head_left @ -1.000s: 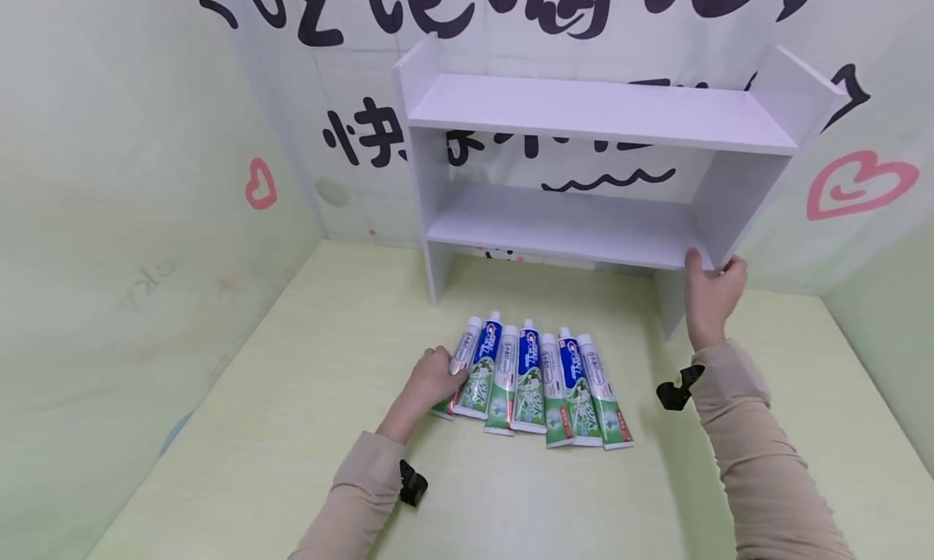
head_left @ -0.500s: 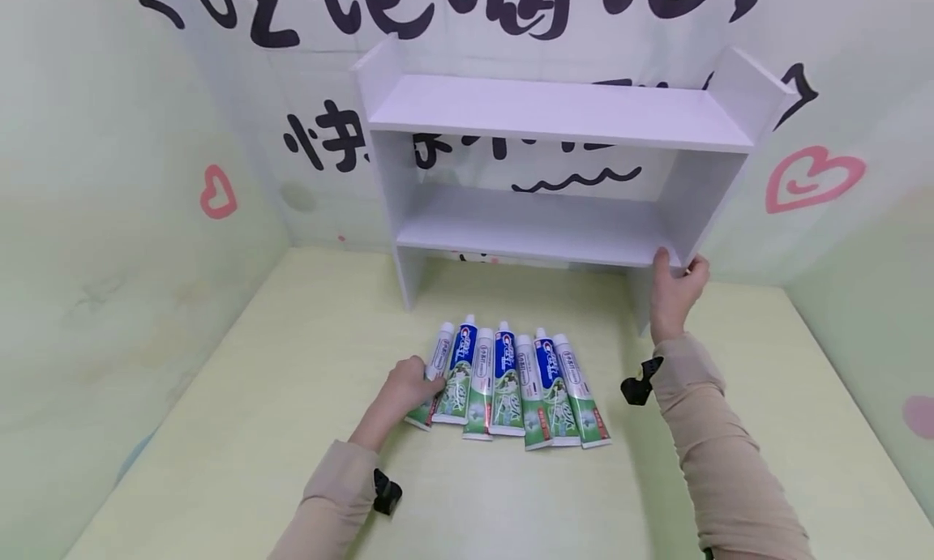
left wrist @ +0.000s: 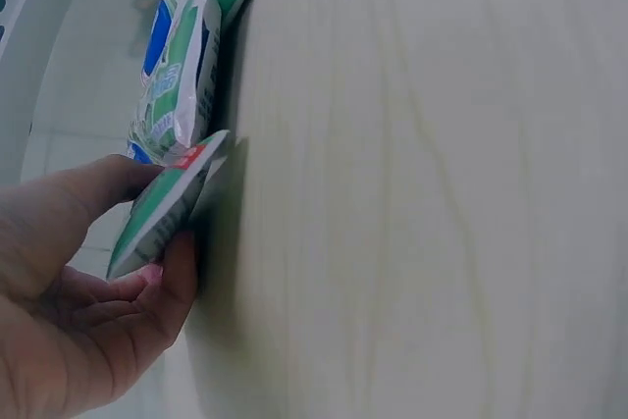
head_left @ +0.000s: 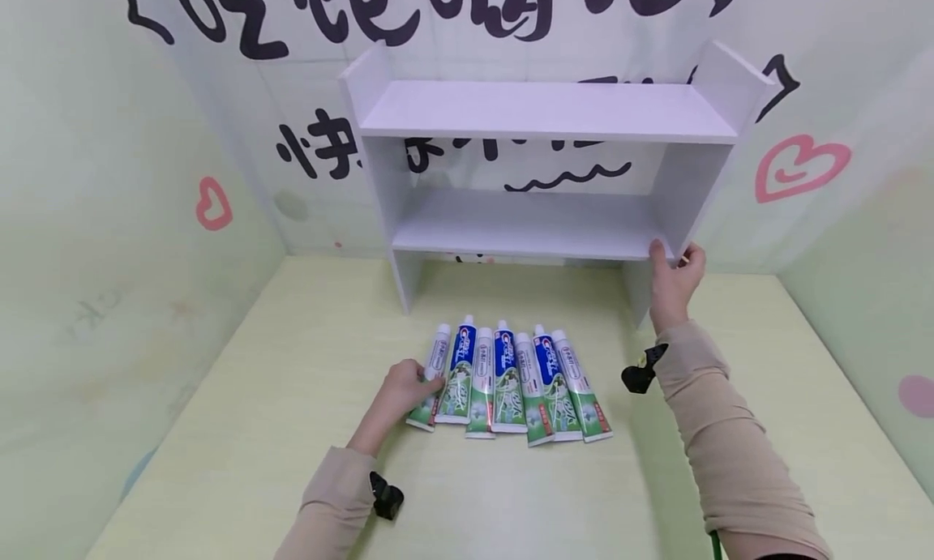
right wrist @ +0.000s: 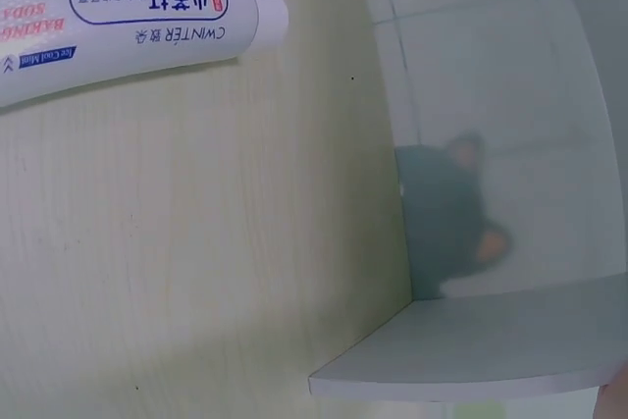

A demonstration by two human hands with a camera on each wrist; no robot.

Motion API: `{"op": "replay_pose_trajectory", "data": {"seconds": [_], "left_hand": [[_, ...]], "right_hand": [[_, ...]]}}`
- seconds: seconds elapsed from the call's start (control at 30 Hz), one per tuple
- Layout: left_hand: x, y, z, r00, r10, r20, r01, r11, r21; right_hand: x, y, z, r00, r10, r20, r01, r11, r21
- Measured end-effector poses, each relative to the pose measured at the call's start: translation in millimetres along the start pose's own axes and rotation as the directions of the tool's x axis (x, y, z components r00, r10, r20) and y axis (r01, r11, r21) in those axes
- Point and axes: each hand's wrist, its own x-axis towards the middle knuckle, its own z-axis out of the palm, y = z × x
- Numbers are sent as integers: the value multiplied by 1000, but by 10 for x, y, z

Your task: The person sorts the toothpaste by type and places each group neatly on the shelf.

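Observation:
Several toothpaste tubes lie side by side on the table, blue-and-green Crest ones (head_left: 504,374) alternating with white-and-green ones. My left hand (head_left: 400,391) pinches the leftmost white-and-green toothpaste tube (head_left: 439,359). In the left wrist view, thumb and fingers hold the flat end of that tube (left wrist: 162,208) at the table surface. My right hand (head_left: 674,288) grips the white shelf (head_left: 533,224) at its lower right corner, thumb on the middle board and fingers round the outside of the side panel. Only a sliver of this hand shows in the right wrist view, beside the shelf's side panel (right wrist: 471,345).
The two-tier shelf stands against the back wall (head_left: 314,220), behind the tubes. No items show on its boards. The pale wood-grain table (head_left: 241,430) extends in front and to both sides, with walls at left and right.
The head view has swung slightly to the right, so everything sits further left in it. Both hands keep their holds on the tube and the shelf.

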Motion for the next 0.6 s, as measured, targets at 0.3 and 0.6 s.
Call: {"op": "replay_pose_trajectory", "data": {"seconds": [0.3, 0.6], "left_hand": [[-107, 16, -38, 996, -10, -94, 0, 995, -102], [-238, 356, -98, 996, 80, -41, -86, 975, -204]], "right_hand": [[0, 55, 15, 999, 47, -7, -46, 993, 112], [5, 59, 15, 999, 25, -21, -23, 996, 89]]}}
